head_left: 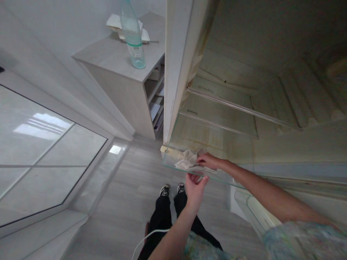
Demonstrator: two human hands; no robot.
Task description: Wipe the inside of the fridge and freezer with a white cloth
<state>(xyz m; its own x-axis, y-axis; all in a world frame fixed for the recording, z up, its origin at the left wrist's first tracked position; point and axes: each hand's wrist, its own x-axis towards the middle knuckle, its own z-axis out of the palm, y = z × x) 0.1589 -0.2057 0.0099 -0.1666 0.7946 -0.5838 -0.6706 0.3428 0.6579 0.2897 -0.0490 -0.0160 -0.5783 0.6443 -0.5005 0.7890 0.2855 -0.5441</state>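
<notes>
A clear glass shelf (225, 176) with a greenish edge juts out from the open fridge (177, 83). My left hand (195, 186) grips its front edge, thumb and fingers closed on the glass. On top of the shelf, a crumpled white cloth (187, 159) lies bunched under my right hand (210, 161), whose fingers are closed on it. Some of the cloth is hidden behind those fingers. Deeper inside the fridge, more glass shelves (218, 115) show printed lettering near their left ends.
Left of the fridge stands a wooden cabinet (114, 79) bearing a clear bottle (135, 47) and an opened white package (115, 22). A glazed door (43, 155) is at far left. The fridge door (256, 213) hangs at lower right. A white cord (146, 236) runs by my legs.
</notes>
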